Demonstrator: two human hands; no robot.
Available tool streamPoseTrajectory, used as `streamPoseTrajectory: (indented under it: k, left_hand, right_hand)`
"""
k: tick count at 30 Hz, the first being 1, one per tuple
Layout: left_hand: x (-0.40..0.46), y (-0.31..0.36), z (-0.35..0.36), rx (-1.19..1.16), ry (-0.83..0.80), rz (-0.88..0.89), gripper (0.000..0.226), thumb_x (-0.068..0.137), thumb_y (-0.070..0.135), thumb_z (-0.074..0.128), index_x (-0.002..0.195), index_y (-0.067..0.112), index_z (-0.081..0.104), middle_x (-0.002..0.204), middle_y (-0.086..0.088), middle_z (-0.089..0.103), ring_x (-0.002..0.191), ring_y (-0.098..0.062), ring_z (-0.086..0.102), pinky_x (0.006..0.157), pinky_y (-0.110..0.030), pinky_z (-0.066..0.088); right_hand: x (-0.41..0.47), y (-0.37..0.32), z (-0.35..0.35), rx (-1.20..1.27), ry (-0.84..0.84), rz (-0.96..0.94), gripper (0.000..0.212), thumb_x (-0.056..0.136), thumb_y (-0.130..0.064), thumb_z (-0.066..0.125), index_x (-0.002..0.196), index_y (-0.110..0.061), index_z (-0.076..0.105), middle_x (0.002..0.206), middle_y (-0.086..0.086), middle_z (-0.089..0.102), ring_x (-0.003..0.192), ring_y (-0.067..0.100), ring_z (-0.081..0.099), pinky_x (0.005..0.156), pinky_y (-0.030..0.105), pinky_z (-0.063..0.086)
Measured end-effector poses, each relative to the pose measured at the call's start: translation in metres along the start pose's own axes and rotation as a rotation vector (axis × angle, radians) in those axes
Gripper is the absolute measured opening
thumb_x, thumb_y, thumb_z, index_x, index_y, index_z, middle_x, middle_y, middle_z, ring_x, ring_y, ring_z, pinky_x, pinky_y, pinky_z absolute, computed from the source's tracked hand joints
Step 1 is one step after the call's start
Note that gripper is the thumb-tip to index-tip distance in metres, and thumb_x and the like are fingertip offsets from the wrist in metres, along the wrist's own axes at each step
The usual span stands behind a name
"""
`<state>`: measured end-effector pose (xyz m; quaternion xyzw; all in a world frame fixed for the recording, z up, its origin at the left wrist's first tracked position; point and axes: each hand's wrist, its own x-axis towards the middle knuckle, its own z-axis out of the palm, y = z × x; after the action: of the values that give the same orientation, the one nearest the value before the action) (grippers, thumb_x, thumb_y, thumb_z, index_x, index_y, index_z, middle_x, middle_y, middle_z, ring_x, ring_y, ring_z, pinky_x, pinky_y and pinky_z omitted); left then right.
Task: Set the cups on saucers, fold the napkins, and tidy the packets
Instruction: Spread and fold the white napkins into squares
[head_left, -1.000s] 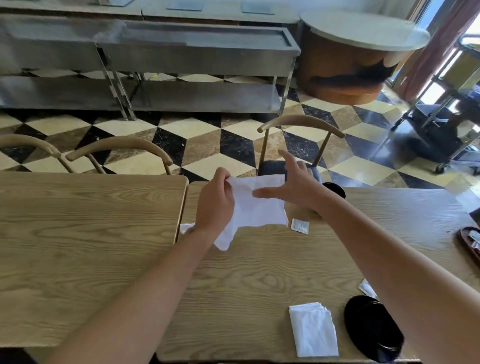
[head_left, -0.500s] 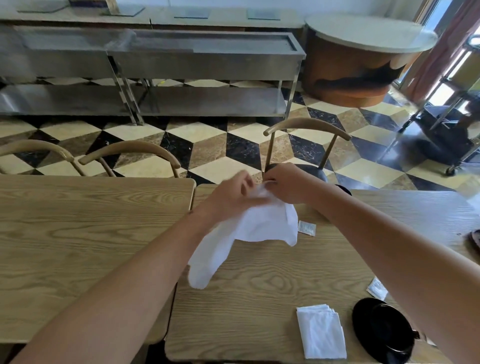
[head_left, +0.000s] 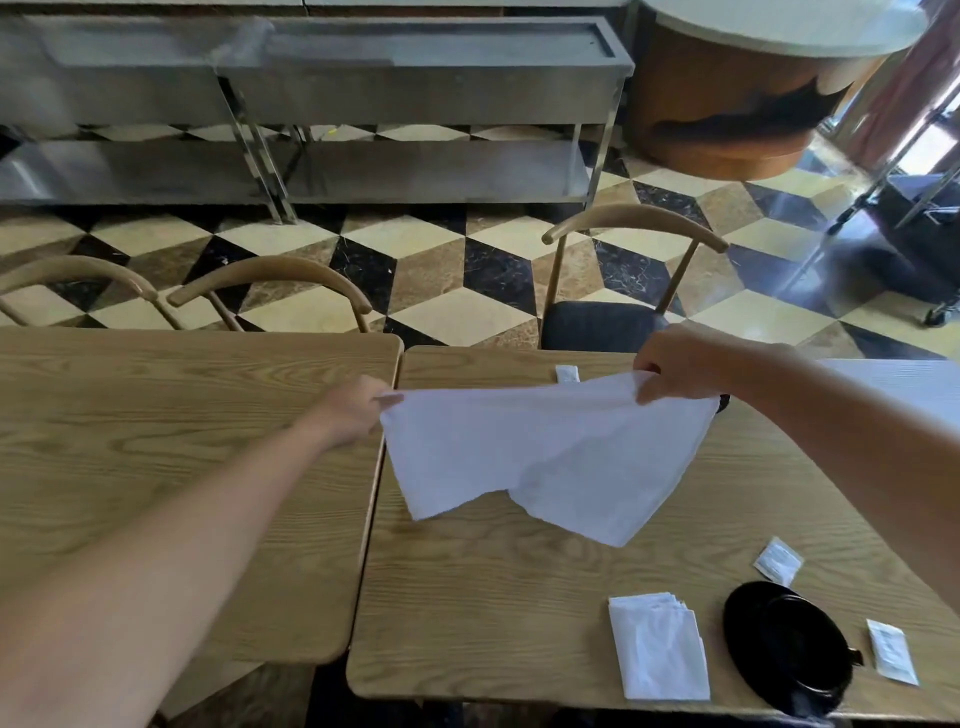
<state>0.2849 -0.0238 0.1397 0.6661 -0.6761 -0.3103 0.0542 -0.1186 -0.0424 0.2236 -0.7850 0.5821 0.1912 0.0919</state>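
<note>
A white napkin (head_left: 550, 457) hangs spread out above the right wooden table (head_left: 493, 597), stretched between both hands. My left hand (head_left: 353, 410) pinches its left top corner and my right hand (head_left: 680, 364) grips its right top corner. A folded white napkin (head_left: 657, 644) lies near the front edge. Beside it sits a black cup on a black saucer (head_left: 784, 644). White packets lie at the front right (head_left: 891, 652), right of the hanging napkin (head_left: 778, 561), and near the far edge (head_left: 567, 373).
A second wooden table (head_left: 156, 441) adjoins on the left. Wooden chairs stand behind both tables (head_left: 628, 260) (head_left: 270, 286). Steel counters (head_left: 415, 78) and a round table (head_left: 753, 78) stand further back on the chequered floor.
My hands have moved apart, pulling the bunched napkin open and wide between them. The view has tilted, so a packet by the saucer now shows.
</note>
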Motion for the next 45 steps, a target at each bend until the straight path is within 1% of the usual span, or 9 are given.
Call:
streamPoseTrajectory:
  k: [8, 14, 19, 22, 25, 29, 34, 39, 45]
  left_hand:
    - [0.038, 0.047, -0.094, 0.111, 0.273, 0.015, 0.046, 0.107, 0.04, 0.035, 0.087, 0.007, 0.062, 0.077, -0.018, 0.07, 0.069, -0.037, 0.07, 0.063, -0.04, 0.05]
    - [0.031, 0.065, -0.136, 0.009, 0.512, 0.111, 0.037, 0.106, 0.035, 0.038, 0.112, 0.024, 0.072, 0.079, -0.005, 0.073, 0.056, -0.022, 0.071, 0.055, -0.035, 0.054]
    - [0.011, 0.055, -0.132, 0.022, 0.542, 0.158, 0.038, 0.106, 0.027, 0.039, 0.132, 0.025, 0.067, 0.103, -0.011, 0.076, 0.063, -0.025, 0.072, 0.069, -0.046, 0.061]
    - [-0.004, 0.037, -0.11, 0.128, 0.603, 0.162, 0.04, 0.104, 0.018, 0.045, 0.141, 0.022, 0.06, 0.123, -0.016, 0.071, 0.091, -0.036, 0.072, 0.075, -0.045, 0.057]
    - [-0.025, 0.01, -0.066, 0.253, 0.655, 0.24, 0.049, 0.098, 0.006, 0.05, 0.145, 0.02, 0.056, 0.12, -0.018, 0.066, 0.097, -0.042, 0.066, 0.068, -0.045, 0.053]
    - [-0.058, -0.031, 0.008, 0.236, 0.496, 0.236, 0.058, 0.095, -0.002, 0.054, 0.148, 0.022, 0.052, 0.133, -0.014, 0.058, 0.083, -0.039, 0.067, 0.065, -0.05, 0.057]
    - [-0.108, -0.088, 0.112, 0.186, 0.255, 0.105, 0.075, 0.086, -0.021, 0.049, 0.149, 0.018, 0.05, 0.16, -0.019, 0.034, 0.111, -0.047, 0.062, 0.07, -0.04, 0.055]
    - [-0.145, -0.136, 0.181, 0.168, -0.13, -0.095, 0.075, 0.092, -0.015, 0.037, 0.155, 0.027, 0.041, 0.17, -0.003, 0.009, 0.154, -0.029, 0.017, 0.121, -0.036, 0.026]
    - [-0.166, -0.164, 0.208, 0.33, -0.301, -0.13, 0.066, 0.098, 0.001, 0.036, 0.15, 0.04, 0.045, 0.167, 0.006, 0.018, 0.153, -0.025, 0.017, 0.114, -0.036, 0.036]
  right_hand:
    - [0.025, 0.023, -0.037, 0.178, 0.392, 0.168, 0.023, 0.101, -0.018, 0.052, 0.087, -0.013, 0.07, 0.092, 0.016, 0.069, 0.091, 0.036, 0.065, 0.075, 0.042, 0.054]
    - [0.007, 0.022, -0.077, 0.266, 0.653, 0.174, 0.024, 0.098, -0.022, 0.053, 0.1, -0.021, 0.078, 0.094, 0.01, 0.073, 0.088, 0.035, 0.064, 0.073, 0.042, 0.054]
    - [-0.015, 0.013, -0.075, 0.247, 0.698, 0.123, 0.025, 0.099, -0.021, 0.055, 0.105, -0.019, 0.079, 0.097, 0.012, 0.075, 0.089, 0.036, 0.066, 0.076, 0.043, 0.055]
    - [-0.029, 0.009, -0.052, 0.203, 0.711, 0.087, 0.021, 0.099, -0.018, 0.057, 0.098, -0.017, 0.077, 0.085, 0.011, 0.074, 0.076, 0.031, 0.067, 0.067, 0.041, 0.056]
    - [-0.045, -0.004, 0.0, 0.117, 0.715, -0.002, 0.014, 0.093, -0.009, 0.065, 0.088, -0.017, 0.075, 0.075, 0.005, 0.072, 0.068, 0.029, 0.067, 0.058, 0.036, 0.055]
    - [-0.069, -0.023, 0.092, 0.149, 0.66, -0.117, 0.016, 0.075, 0.003, 0.077, 0.078, -0.013, 0.073, 0.07, 0.001, 0.068, 0.067, 0.029, 0.066, 0.051, 0.029, 0.046]
    - [-0.09, -0.06, 0.204, 0.296, 0.479, -0.035, 0.015, 0.077, -0.001, 0.076, 0.082, -0.015, 0.073, 0.079, 0.001, 0.067, 0.076, 0.029, 0.067, 0.057, 0.036, 0.053]
    - [-0.109, -0.094, 0.288, 0.272, 0.199, -0.022, 0.018, 0.076, -0.003, 0.073, 0.084, -0.019, 0.073, 0.082, -0.003, 0.066, 0.082, 0.024, 0.065, 0.063, 0.032, 0.045]
    - [-0.113, -0.107, 0.334, 0.327, -0.052, -0.054, 0.022, 0.09, -0.013, 0.055, 0.104, -0.025, 0.067, 0.101, -0.007, 0.062, 0.102, 0.017, 0.056, 0.08, 0.025, 0.039]
